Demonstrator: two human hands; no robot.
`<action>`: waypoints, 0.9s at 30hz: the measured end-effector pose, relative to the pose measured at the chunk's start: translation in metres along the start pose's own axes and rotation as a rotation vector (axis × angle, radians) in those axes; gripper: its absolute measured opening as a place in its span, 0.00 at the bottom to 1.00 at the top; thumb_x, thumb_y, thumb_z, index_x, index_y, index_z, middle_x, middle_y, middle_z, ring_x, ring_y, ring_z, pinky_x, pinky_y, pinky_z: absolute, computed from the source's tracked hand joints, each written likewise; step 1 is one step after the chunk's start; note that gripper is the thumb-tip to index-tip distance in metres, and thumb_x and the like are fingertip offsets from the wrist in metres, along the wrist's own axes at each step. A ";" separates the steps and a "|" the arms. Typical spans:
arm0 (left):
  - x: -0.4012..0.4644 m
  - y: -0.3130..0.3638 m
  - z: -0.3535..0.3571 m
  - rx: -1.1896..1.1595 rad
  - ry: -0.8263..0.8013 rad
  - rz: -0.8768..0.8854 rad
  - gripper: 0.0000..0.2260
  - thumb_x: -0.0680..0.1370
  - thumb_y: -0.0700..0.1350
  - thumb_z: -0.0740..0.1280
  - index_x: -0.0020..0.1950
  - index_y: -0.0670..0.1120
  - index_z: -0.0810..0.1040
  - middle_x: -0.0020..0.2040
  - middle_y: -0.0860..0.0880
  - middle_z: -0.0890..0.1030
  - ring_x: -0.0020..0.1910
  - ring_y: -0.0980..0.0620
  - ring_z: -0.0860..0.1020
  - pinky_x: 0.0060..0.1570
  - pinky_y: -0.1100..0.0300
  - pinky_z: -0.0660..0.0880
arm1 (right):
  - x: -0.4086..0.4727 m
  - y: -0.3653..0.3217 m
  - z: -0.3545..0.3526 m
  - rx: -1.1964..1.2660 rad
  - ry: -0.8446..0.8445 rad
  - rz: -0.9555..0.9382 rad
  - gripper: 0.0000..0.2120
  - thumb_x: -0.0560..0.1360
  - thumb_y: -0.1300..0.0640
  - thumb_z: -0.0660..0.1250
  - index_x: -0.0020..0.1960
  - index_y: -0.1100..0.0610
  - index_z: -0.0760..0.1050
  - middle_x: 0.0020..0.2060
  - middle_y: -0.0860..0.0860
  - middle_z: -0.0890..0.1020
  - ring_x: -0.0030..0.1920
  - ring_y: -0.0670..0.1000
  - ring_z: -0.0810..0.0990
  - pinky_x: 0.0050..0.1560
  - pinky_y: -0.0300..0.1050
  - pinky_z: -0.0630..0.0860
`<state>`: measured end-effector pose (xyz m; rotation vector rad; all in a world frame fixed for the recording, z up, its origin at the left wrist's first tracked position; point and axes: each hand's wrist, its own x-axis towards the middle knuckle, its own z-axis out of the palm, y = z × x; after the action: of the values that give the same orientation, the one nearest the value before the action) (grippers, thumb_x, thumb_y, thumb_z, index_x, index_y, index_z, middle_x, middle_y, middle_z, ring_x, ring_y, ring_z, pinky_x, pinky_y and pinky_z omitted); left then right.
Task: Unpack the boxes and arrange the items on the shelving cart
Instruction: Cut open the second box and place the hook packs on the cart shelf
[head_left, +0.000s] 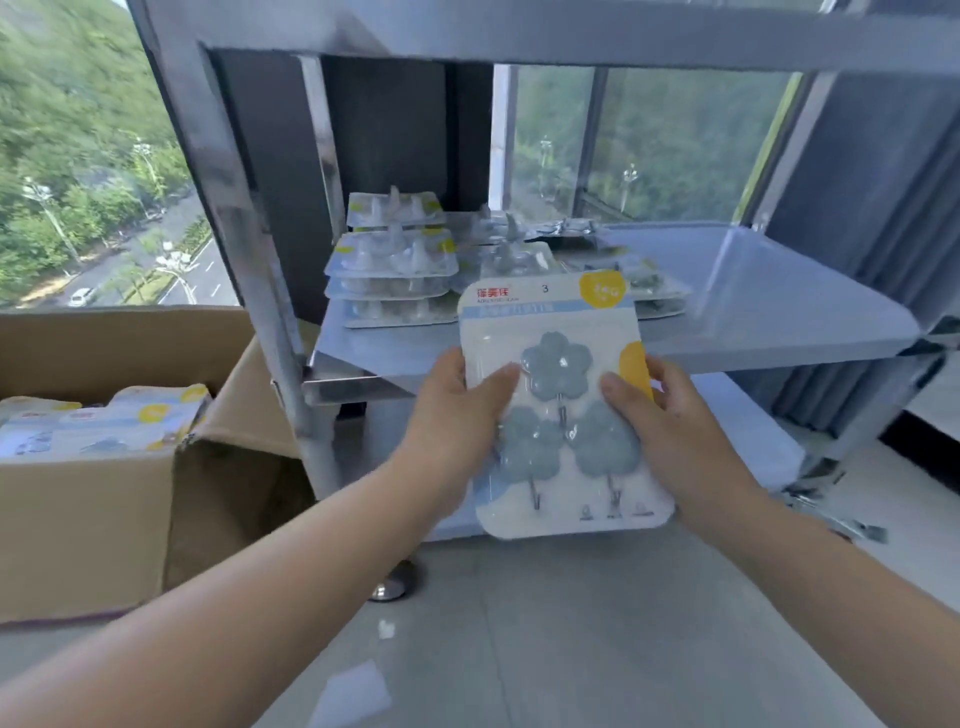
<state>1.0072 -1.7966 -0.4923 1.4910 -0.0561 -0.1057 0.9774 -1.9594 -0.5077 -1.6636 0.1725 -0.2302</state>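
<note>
Hook pack (561, 410), three blue flower hooks, held upright before steel cart's middle shelf (779, 291); left hand (457, 410) and right hand (670, 415) grip its side edges. Similar packs (395, 270) stacked on shelf rear-left. Open cardboard box (104, 493) on grey floor (571, 623), left. Windows behind: trees, road.

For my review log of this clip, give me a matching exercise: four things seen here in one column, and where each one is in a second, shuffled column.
Things:
1. Blister pack of three blue flower-shaped hooks
2. Stacks of clear plastic blister packs
3. Brown cardboard box
4. Round metal cart foot

Places:
A. On the floor, left of the cart
B. Held between the left hand and right hand
C. On the grey floor under the cart post
D. On the cart's middle shelf

Pairs: 1-B, 2-D, 3-A, 4-C
</note>
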 end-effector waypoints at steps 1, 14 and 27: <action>0.008 0.003 0.015 -0.022 0.008 0.005 0.04 0.79 0.41 0.63 0.50 0.49 0.76 0.45 0.48 0.83 0.39 0.52 0.81 0.39 0.58 0.80 | 0.005 0.000 -0.016 -0.027 -0.018 0.016 0.12 0.73 0.47 0.68 0.54 0.51 0.75 0.48 0.52 0.83 0.51 0.55 0.81 0.58 0.58 0.75; 0.109 0.034 0.198 0.125 -0.108 -0.070 0.08 0.75 0.38 0.66 0.36 0.44 0.74 0.36 0.44 0.78 0.34 0.48 0.78 0.37 0.58 0.75 | 0.101 0.000 -0.172 0.144 0.223 0.114 0.08 0.77 0.52 0.63 0.55 0.52 0.73 0.45 0.50 0.79 0.39 0.48 0.77 0.36 0.43 0.72; 0.149 0.036 0.261 0.679 -0.176 0.174 0.34 0.78 0.49 0.65 0.77 0.51 0.48 0.57 0.55 0.67 0.41 0.58 0.73 0.35 0.69 0.70 | 0.186 0.003 -0.223 0.150 0.227 0.189 0.07 0.75 0.50 0.66 0.46 0.53 0.72 0.43 0.53 0.79 0.39 0.51 0.76 0.37 0.43 0.72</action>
<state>1.1295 -2.0683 -0.4400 2.1425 -0.3945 -0.0796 1.1018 -2.2207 -0.4801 -1.4599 0.4706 -0.2811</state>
